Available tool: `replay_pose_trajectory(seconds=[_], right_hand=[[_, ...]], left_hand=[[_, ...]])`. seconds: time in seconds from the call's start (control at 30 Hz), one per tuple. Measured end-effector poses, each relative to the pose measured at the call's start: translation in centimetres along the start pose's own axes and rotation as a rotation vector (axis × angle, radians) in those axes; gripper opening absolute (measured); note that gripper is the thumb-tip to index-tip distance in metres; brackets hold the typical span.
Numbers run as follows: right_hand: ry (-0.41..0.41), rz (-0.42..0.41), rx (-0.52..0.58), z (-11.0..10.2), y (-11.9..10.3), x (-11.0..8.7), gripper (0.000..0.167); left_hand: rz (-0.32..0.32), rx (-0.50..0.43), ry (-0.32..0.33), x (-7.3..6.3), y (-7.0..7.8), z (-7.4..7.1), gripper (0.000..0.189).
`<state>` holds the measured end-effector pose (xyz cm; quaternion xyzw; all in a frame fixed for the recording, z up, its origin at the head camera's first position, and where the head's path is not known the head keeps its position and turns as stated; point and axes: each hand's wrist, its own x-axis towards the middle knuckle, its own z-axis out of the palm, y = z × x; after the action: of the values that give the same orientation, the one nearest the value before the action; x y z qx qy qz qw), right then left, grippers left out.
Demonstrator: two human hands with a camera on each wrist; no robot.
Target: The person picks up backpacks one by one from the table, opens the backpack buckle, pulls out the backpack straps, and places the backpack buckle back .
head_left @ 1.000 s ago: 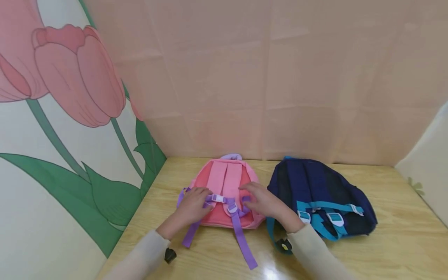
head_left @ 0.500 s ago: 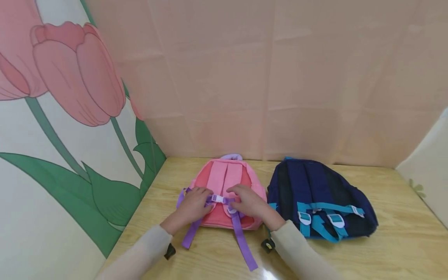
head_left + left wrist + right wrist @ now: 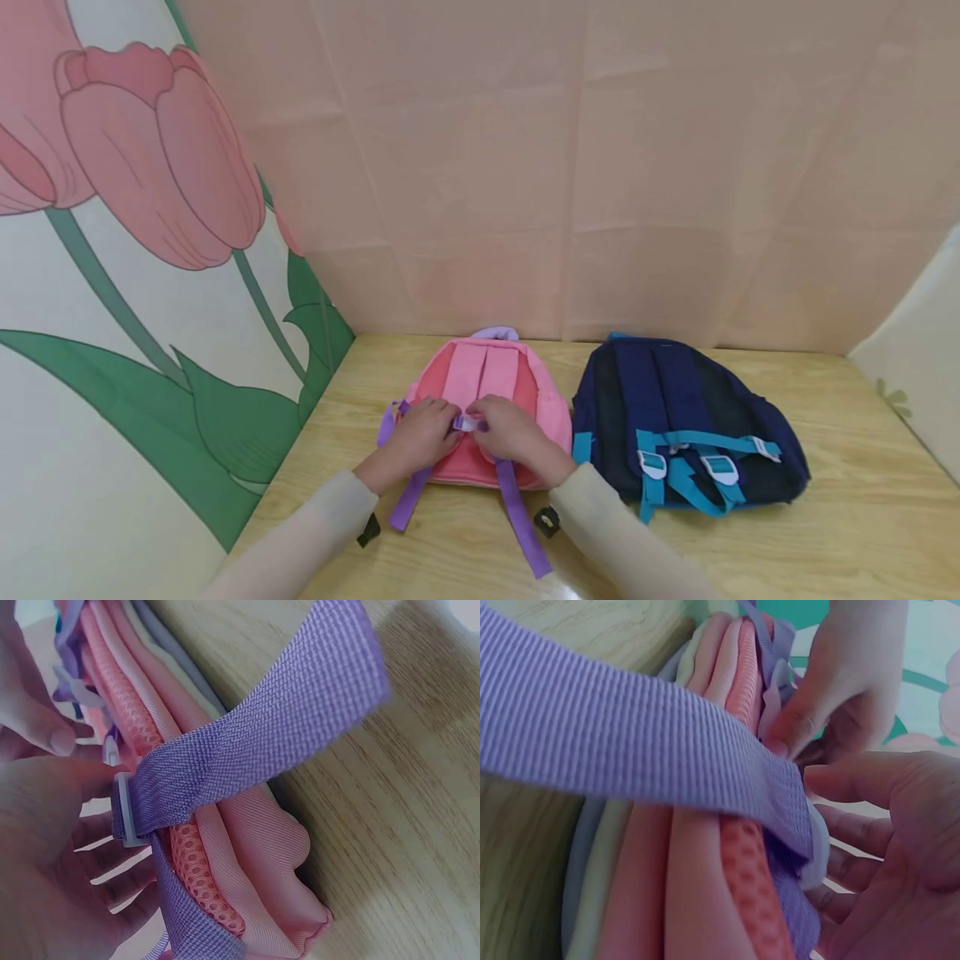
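Observation:
A pink backpack (image 3: 487,367) lies with its shoulder-strap side up. Across its lower middle runs a purple strap with a white side-release buckle (image 3: 465,423). My left hand (image 3: 420,433) pinches the left side of this buckle strap, and my right hand (image 3: 517,433) pinches its right side, thumbs and fingertips close together. Both hands partly cover the strap; the wrist views hide the exact finger contact. A purple webbing strap (image 3: 262,712) with a pale slider (image 3: 127,810) passes beside the left palm. Another purple webbing tail (image 3: 630,735) crosses the right wrist view.
To the right, a navy backpack (image 3: 660,392) with turquoise straps (image 3: 705,440) lies close beside the pink one. Both are on a wood-grain table (image 3: 847,467). Behind rises a pinkish cloth (image 3: 570,167); a tulip-patterned panel (image 3: 165,167) stands at the left.
My right hand has moved left from the pink backpack's right side to the buckle, its fingers closing in. The left hand has shifted slightly right toward it. Both backpacks stay in place.

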<state>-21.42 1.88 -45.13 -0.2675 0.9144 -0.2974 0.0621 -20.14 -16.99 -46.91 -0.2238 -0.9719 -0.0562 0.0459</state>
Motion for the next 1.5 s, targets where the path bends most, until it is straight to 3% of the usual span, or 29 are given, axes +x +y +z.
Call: replay_pose_trajectory(seconds=[0.1, 0.37, 0.6, 0.77, 1.5], right_hand=[[-0.002, 0.019, -0.036, 0.6, 0.0, 0.7, 0.038], [0.0, 0.053, -0.058, 1.5, 0.4, 1.2, 0.038], [0.014, 0.086, -0.036, 2.3, 0.9, 1.6, 0.031], [0.031, 0.095, -0.024, 2.7, 1.4, 1.8, 0.022], [0.069, 0.043, 0.018, 2.7, 2.7, 1.8, 0.013]], left_hand=[[0.022, 0.014, 0.021, 0.0, -0.2, 0.1, 0.03], [0.0, 0.025, -0.026, 0.2, -0.2, 0.0, 0.032], [0.046, 0.027, 0.016, 0.0, -0.5, 0.3, 0.028], [0.044, 0.024, 0.017, 0.0, -0.6, 0.5, 0.028], [0.046, 0.059, 0.02, 0.1, -0.7, 0.9, 0.029]])
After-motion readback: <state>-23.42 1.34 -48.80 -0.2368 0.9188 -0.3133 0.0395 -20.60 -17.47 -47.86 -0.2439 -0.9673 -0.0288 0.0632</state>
